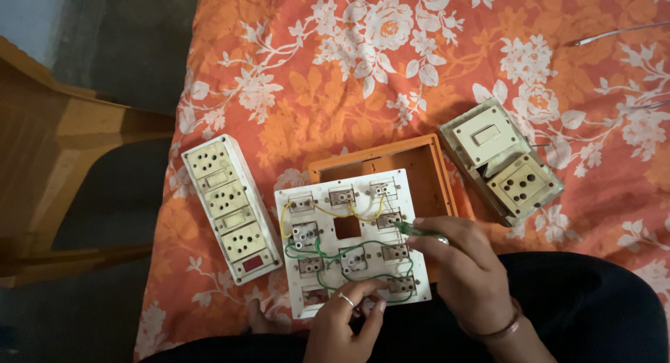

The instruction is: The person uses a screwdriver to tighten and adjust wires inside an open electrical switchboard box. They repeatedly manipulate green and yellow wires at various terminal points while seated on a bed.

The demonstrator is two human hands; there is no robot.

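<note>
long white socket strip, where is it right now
In the head view the long white socket strip lies on the floral orange cloth, left of the wired white plate that both hands work on, near the cloth's left edge.

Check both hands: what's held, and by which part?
Right hand grips a screwdriver by its handle. Left hand holds the white switch plate at its near edge.

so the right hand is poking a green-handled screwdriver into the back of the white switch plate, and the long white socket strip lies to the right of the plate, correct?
Not quite. The head view shows the long white socket strip lying to the left of the white switch plate, not the right. The rest holds: the right hand puts a green-handled screwdriver to the plate's wired back.
</note>
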